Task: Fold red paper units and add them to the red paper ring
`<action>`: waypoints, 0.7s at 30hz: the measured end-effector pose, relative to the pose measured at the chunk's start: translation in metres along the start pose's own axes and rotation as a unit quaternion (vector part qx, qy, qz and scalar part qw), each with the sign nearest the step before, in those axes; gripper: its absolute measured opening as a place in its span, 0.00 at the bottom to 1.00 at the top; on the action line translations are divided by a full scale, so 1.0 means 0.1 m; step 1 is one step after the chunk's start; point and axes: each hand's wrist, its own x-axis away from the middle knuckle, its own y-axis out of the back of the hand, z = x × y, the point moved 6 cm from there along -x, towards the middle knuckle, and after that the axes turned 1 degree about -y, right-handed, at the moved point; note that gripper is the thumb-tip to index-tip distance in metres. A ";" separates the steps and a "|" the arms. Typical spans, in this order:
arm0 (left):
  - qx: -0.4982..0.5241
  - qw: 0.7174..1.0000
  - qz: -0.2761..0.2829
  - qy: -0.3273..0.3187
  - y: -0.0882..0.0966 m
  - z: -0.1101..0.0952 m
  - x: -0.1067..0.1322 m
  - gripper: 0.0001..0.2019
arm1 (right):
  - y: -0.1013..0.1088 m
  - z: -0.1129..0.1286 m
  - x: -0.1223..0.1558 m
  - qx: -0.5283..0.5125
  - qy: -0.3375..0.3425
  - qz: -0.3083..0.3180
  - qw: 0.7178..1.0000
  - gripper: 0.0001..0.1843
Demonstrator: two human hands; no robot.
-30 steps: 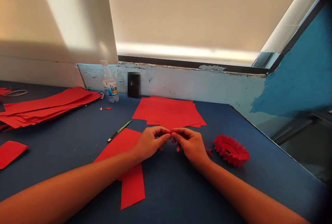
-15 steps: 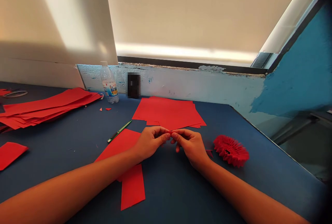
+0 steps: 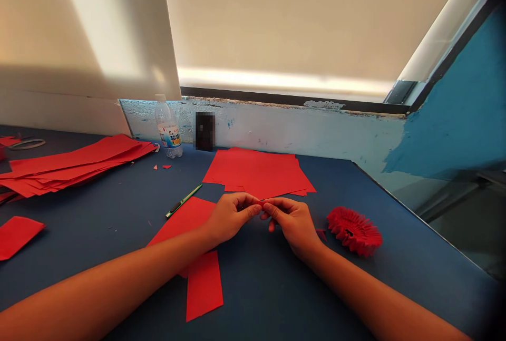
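Observation:
My left hand and my right hand meet at the fingertips, pinching a small piece of red paper between them. Most of that piece is hidden by my fingers. Just behind them lies a loose pile of red paper sheets. A red sheet and a red paper strip lie under and beyond my left forearm. To the right of my right hand sits a pleated red paper rosette, with a small red scrap beside it.
A green utility knife lies on the blue table left of the sheets. Further left are a stack of red paper strips, a red piece and scissors. A water bottle stands against the wall.
My hands stay almost in place, with the fingertips still pinched together. The whole view shifts slightly.

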 end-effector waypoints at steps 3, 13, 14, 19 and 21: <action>0.012 1.000 0.016 -0.009 -0.02 -0.02 0.00 0.11 | 0.00 0.00 -0.01 -0.021 -0.002 0.000 1.000 0.10; -0.123 0.989 -0.021 -0.081 0.03 -0.13 0.04 0.09 | -0.04 -0.07 -0.03 -0.073 -0.063 0.042 0.994 0.13; -0.138 0.987 -0.022 -0.082 0.04 -0.13 0.04 0.09 | -0.05 -0.07 -0.03 -0.073 -0.069 0.049 0.994 0.13; -0.175 0.980 -0.017 -0.091 0.04 -0.13 0.03 0.09 | -0.06 -0.10 -0.04 -0.080 -0.087 0.076 0.990 0.15; -0.183 0.979 -0.019 -0.093 0.04 -0.13 0.03 0.10 | -0.05 -0.10 -0.04 -0.091 -0.091 0.073 0.989 0.15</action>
